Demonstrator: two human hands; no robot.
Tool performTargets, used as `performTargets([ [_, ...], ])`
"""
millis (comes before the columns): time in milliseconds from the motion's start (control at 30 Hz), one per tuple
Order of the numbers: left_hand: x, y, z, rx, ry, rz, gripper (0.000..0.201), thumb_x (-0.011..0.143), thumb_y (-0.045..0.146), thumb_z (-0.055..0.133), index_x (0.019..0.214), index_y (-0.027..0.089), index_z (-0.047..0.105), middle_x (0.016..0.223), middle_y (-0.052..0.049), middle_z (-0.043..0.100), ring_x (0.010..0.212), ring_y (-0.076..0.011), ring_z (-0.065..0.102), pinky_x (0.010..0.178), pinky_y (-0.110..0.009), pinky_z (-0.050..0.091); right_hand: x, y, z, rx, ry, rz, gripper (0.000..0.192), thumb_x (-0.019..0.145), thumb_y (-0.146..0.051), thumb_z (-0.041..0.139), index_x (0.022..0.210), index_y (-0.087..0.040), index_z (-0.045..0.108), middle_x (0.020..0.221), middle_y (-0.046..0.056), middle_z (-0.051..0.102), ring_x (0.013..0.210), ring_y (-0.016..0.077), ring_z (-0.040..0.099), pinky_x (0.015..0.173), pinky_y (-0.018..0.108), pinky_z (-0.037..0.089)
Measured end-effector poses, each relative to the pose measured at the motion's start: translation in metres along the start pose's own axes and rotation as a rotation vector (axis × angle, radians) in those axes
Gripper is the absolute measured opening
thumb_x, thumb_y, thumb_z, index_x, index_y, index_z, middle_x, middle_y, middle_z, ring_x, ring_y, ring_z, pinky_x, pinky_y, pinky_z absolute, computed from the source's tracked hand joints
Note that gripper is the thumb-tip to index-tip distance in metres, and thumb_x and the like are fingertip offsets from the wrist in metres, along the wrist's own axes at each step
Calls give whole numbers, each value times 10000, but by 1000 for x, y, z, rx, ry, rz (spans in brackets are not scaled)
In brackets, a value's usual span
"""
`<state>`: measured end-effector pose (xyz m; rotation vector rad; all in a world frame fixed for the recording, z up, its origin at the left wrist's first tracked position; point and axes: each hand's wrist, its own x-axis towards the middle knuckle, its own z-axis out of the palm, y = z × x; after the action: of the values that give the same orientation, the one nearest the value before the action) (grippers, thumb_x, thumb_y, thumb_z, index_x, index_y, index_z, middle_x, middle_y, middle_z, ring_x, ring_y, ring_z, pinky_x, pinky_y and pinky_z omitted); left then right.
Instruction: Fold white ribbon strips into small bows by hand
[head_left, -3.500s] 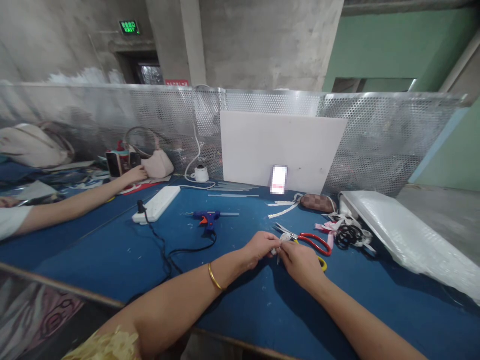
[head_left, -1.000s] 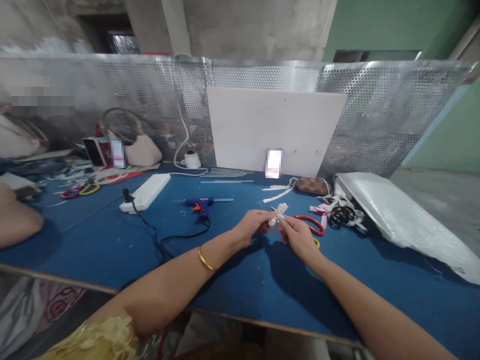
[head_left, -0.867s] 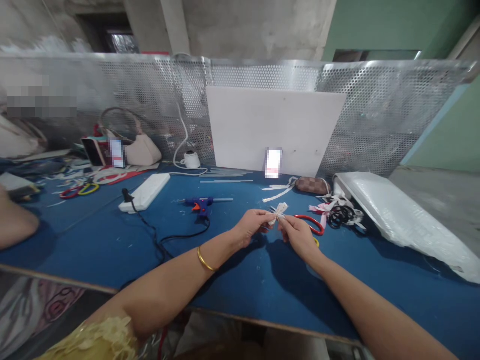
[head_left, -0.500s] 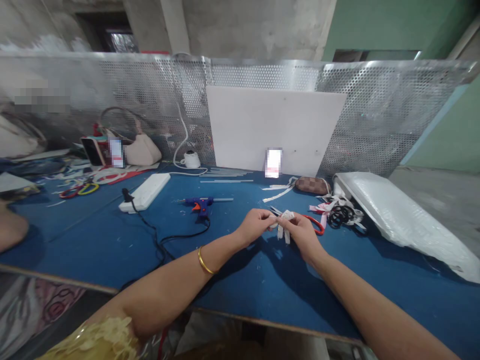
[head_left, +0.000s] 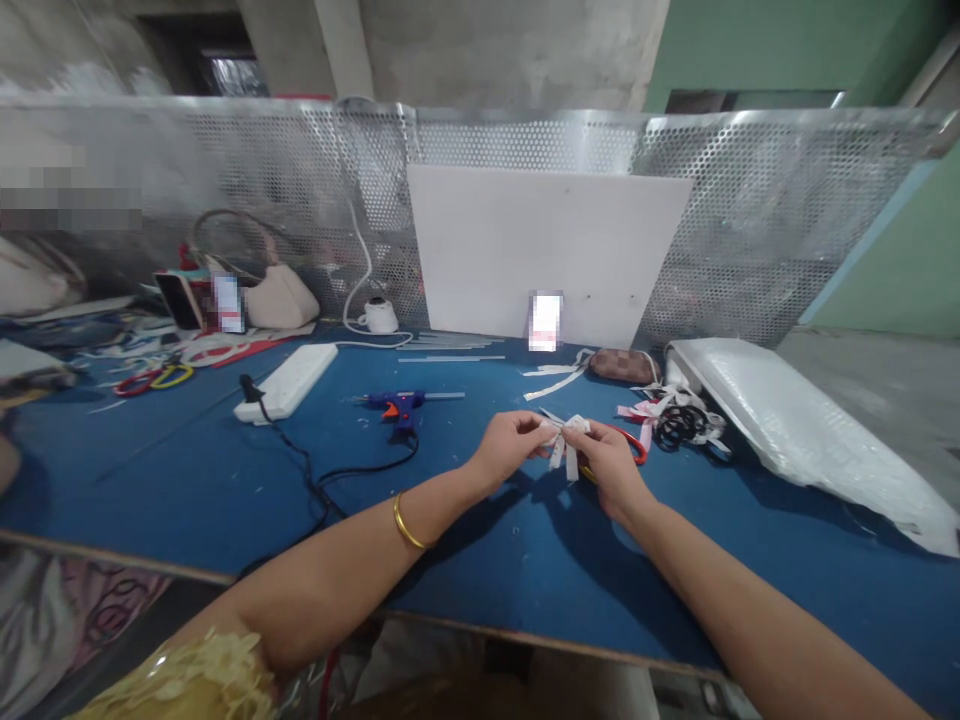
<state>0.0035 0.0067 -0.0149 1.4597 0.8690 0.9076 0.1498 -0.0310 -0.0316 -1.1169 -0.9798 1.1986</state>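
Now pinching a small white ribbon bow [head_left: 564, 440] between 2 hands in the head view: left hand [head_left: 508, 447] gripping the bow's left side, right hand [head_left: 609, 466] gripping its right side, fingers of both closed on the ribbon. Holding the bow just above the blue table [head_left: 225, 480], just left of the red-handled scissors [head_left: 634, 445]. Letting 2 tails hang down from the bow's middle, where 1 second ago the ribbon was pointing up as a short angled strip. Turning and spreading the piece, by the look of it, so the shaping of the bow seems well along. Lying well left of the bow: a blue glue gun [head_left: 401, 403], untouched. Resting right of the bow: a tangle of ribbon scraps [head_left: 675, 420].
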Motion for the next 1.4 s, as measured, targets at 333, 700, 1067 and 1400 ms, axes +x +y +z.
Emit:
performTargets([
  [333,4,-8,-2,88,39,116,254,731,384,595,676,138,628,645,-21,605,604,-127,547,625,-248,455,0,-6,1,9,19,50,343,663,-488,673,676,-158,580,587,4,565,519,112,496,517,234,391],
  [700,3,-3,0,-58,33,-56,247,666,361,651,605,130,587,557,4,550,504,-84,471,548,-224,413,1,-3,0,-183,52,-127,266,665,-428,668,684,-165,632,592,-10,573,555,114,486,557,243,376],
  [1067,-4,-2,-4,450,41,202,262,777,372,491,640,182,608,564,4,585,552,-128,510,544,-215,352,-3,-3,3,-308,-18,-50,268,625,-400,698,683,-155,603,541,-24,529,495,94,429,476,219,314],
  [1400,-2,-6,-1,255,24,182,244,793,349,476,643,175,557,530,35,494,503,-100,458,528,-212,350,-5,-6,9,-115,-62,25,250,619,-352,713,624,-157,557,541,-14,559,513,99,482,550,234,387],
])
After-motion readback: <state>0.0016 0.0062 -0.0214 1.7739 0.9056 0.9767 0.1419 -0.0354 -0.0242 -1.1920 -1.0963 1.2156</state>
